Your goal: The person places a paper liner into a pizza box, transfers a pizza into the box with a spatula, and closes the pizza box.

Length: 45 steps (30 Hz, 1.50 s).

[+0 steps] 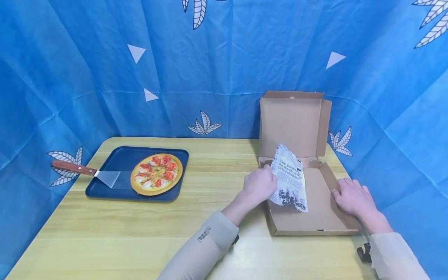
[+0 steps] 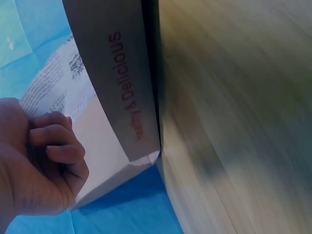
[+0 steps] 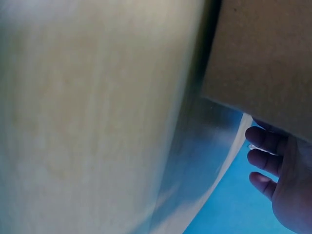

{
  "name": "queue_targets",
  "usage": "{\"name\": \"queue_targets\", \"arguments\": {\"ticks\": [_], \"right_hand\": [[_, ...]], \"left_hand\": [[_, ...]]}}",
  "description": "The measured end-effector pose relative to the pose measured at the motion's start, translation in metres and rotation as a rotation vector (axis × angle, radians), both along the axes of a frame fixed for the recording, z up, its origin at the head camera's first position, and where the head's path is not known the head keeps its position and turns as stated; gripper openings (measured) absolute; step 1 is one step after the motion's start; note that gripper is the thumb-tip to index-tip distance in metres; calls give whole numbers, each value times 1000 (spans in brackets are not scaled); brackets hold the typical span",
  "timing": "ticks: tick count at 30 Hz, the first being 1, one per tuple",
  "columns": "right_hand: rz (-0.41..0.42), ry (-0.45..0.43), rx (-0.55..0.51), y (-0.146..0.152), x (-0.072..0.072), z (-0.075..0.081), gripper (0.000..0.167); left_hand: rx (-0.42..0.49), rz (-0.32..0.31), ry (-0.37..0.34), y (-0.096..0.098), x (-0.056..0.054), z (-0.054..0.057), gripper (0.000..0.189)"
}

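My left hand pinches the left edge of a newspaper-print wrapping paper, which stands tilted over the left part of an open cardboard pizza box. In the left wrist view the fingers curl in beside the box's side wall, printed "Healthy & Delicious". My right hand holds the box's right wall, its thumb at the rim. The right wrist view shows several loosely bent fingers outside the wall; the thumb is hidden there. The box lid stands raised at the back.
On the left of the wooden table lies a dark blue tray. It bears a pizza and a spatula with a wooden handle that juts past the tray's left edge. A blue patterned curtain encloses the back and sides.
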State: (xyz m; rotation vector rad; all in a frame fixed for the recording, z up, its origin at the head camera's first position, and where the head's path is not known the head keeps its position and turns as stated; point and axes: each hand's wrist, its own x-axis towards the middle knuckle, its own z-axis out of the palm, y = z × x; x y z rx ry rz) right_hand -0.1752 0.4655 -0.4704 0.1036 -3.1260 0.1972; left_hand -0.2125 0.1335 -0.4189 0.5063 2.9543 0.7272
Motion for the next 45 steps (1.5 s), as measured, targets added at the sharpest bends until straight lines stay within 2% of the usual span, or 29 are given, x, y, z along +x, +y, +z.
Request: {"name": "queue_targets", "arguments": {"ticks": [4, 9, 15, 21, 29, 33, 38, 45], "right_hand": [[-1, 3, 4, -1, -1, 0, 36], [-7, -2, 7, -1, -1, 1, 37], [-11, -12, 8, -1, -1, 1, 41], [-9, -8, 7, 0, -2, 1, 39], [-7, -11, 15, 0, -1, 0, 38], [-6, -2, 13, 0, -1, 0, 33], [-9, -2, 8, -1, 0, -1, 37], [-12, -2, 7, -1, 0, -1, 46]], "left_hand": [[24, -26, -13, 7, 3, -2, 33], [33, -51, -52, 16, 8, -4, 41], [-18, -52, -92, 27, 14, -6, 46], [-117, -64, -103, 40, 18, -8, 57], [-390, -90, -58, 56, 25, -12, 77], [-464, -111, -57, 61, 26, -14, 81], [-479, -139, -27, 64, 26, -20, 76], [-522, -195, 9, 61, 24, -26, 51]]}}
